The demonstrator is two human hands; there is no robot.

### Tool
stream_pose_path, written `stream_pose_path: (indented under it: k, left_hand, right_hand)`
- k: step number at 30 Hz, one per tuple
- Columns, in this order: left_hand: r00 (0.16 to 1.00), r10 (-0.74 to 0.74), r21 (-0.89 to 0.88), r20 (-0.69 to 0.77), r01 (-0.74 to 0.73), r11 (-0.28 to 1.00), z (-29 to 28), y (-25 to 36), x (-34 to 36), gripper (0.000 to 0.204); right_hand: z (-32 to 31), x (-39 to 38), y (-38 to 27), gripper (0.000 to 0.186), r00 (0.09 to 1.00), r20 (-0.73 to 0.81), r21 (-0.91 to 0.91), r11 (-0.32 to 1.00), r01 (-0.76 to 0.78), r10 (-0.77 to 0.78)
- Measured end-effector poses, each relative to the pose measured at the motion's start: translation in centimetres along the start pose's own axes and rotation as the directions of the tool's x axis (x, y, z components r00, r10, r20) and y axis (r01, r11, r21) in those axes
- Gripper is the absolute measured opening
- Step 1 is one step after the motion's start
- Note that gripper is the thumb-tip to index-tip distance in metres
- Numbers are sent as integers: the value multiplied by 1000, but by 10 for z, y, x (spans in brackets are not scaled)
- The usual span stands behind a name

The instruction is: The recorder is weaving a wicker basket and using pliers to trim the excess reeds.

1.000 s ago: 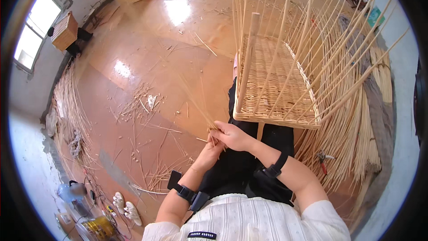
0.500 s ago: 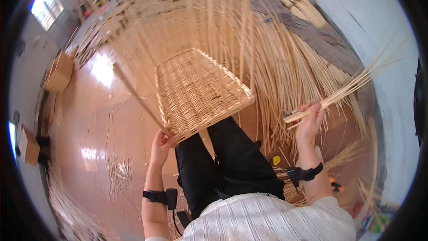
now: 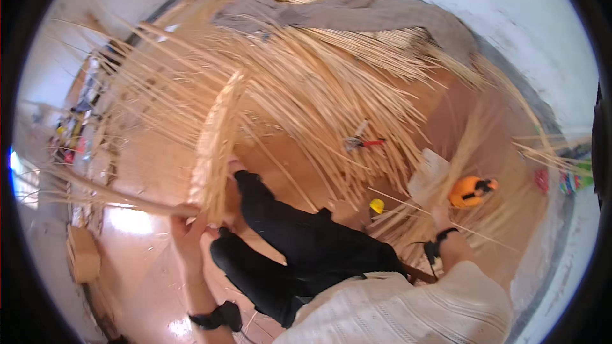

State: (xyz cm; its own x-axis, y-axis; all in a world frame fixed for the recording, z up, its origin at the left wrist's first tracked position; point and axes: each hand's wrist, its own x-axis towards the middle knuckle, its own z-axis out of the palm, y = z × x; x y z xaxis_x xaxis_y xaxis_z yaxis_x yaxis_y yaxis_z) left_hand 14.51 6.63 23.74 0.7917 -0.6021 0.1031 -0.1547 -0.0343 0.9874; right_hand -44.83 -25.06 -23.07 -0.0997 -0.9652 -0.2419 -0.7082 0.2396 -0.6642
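Posture of the two arms beside a wicker piece. The left forearm rises steeply from the near edge, leaning slightly left, a black strap around it. The left hand grasps a thick rod at the near end of the woven base, thumb and fingers closed about it; the rod extends left. The base, left of the black-clad legs, stands tilted nearly edge-on, its long stakes spreading far and left. The right forearm reaches out to the right, the right hand among thin strands; motion blur leaves it uncertain whether these are grasped or released. An orange object lies just right of that hand.
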Motion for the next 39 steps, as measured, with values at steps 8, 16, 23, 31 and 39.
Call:
stream_pose_path:
  k: [8, 16, 23, 31, 39]
  left_hand:
    - [995, 43, -112, -93, -53, 992, -10, 48, 8, 18]
    - [930, -26, -89, -366, -7, 996, -132, 70, -62, 15]
    - [807, -120, -223, -579, -14, 975, -221, 54, -109, 12]
    - [571, 787, 969, -234, 201, 142, -242, 90, -73, 49]
    - [893, 441, 953, 86, -202, 225, -232, 93, -6, 46]
  right_hand:
    - [-36, -54, -307, 49, 919, 246, -67, 940, 333, -308]
    - [-25, -239, -658, 67, -87, 56, 210, -74, 975, -995]
    - [56, -346, -761, 73, -651, -33, 193, -644, 740, -758]
    - [98, -399, -794, 65, -638, 59, 290, -598, 747, -768]
    - [113, -398, -825, 63, -660, -48, 219, -653, 725, -750]
